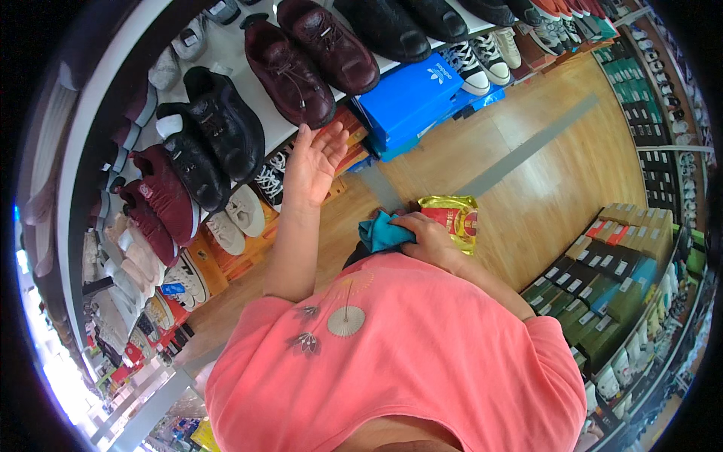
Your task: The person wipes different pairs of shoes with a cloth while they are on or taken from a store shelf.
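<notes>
My left hand (pixel 314 164) is raised palm up with its fingers apart, just below the toe of a dark burgundy leather lace-up shoe (pixel 289 73). The fingertips overlap the shoe's edge in view; whether they touch it cannot be told. Its pair (pixel 329 42) stands beside it on the white shelf (pixel 278 127). Close to my body, my right hand (pixel 432 234) is closed on a crumpled teal cloth (pixel 378 233). A shiny gold and red packet (pixel 449 217) shows just beyond that hand; what supports it is unclear. Black leather shoes (pixel 226 124) stand left of the burgundy pair.
Blue shoe boxes (pixel 412 99) stick out below the shelf, near black-and-white canvas sneakers (pixel 474 68). Maroon knit sneakers (pixel 164 198) and pale slip-ons (pixel 245 210) sit at the left. Stacked shoe boxes (pixel 604 277) stand at the right, across the wood-look floor (pixel 525 192).
</notes>
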Available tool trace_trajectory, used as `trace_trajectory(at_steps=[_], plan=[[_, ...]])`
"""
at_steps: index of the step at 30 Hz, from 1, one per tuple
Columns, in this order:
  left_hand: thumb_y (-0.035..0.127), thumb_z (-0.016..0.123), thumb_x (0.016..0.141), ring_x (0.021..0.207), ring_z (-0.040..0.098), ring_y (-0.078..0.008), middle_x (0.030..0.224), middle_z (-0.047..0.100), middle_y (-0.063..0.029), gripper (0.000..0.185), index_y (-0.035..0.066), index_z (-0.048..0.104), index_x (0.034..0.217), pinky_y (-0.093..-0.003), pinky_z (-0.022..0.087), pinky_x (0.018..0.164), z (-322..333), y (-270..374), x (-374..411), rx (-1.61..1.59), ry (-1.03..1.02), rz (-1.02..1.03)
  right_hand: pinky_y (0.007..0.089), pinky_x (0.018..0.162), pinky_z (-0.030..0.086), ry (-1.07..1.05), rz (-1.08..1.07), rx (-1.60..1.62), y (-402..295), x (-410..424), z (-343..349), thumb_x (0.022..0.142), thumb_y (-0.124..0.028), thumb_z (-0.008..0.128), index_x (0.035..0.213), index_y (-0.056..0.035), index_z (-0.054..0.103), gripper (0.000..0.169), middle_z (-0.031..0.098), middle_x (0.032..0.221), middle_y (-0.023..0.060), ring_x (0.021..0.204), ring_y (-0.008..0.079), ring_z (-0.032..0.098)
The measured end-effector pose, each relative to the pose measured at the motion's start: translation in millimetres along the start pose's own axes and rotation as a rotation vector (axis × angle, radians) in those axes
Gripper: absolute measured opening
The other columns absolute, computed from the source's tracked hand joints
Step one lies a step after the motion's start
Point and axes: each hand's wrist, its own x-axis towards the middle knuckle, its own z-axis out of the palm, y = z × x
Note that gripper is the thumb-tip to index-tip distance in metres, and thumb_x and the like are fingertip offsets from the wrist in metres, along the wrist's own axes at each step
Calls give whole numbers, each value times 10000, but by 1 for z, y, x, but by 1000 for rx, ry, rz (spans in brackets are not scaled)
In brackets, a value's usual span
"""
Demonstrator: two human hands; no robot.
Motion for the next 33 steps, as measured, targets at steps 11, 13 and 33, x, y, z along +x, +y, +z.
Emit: trace_trajectory(at_steps=[11, 13, 33], plan=[[414, 544, 915, 1090, 549, -303, 1162, 533, -195, 515, -12, 463, 1192, -386, 492, 914, -1, 7, 16, -69, -35, -2, 397, 908, 461, -79, 81, -27, -14, 26, -22, 709, -101, 643, 1172, -93, 586, 467, 579, 1141, 162, 1063, 343, 556], [420, 548, 911, 1077, 556, -303, 1151, 538, -195, 516, -10, 475, 1188, -383, 497, 905, 1, 7, 17, -63, 0, 5, 397, 907, 460, -86, 21, -56, -7, 30, -24, 711, -103, 643, 1176, -92, 585, 469, 578, 1142, 166, 1053, 348, 561], [294, 473, 966, 1002, 593, -290, 1130, 593, -128, 346, 36, 483, 1196, -357, 539, 847, 61, -10, 25, -137, 474, 363, 403, 890, 476, -347, -182, -72, 80, 29, -150, 730, -157, 639, 1183, -108, 590, 458, 574, 1163, 166, 1037, 354, 574]])
